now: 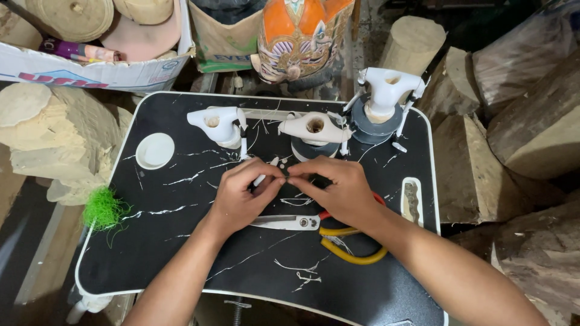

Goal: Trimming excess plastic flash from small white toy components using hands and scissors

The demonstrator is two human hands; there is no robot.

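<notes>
With both hands meeting over mid-bench, the left hand (pixel 238 196) and right hand (pixel 338 193) pinch a small white piece (pixel 261 179) between closed fingertips, held just above the black bench (pixel 181 241), likely for fine control. What exactly it is, too small to tell. Scissors (pixel 287 223) and yellow-handled pliers (pixel 353 247) lie just under the right wrist, within reach. Three white carved figures (pixel 315 128) stand along the far edge, clear of the work.
</notes>
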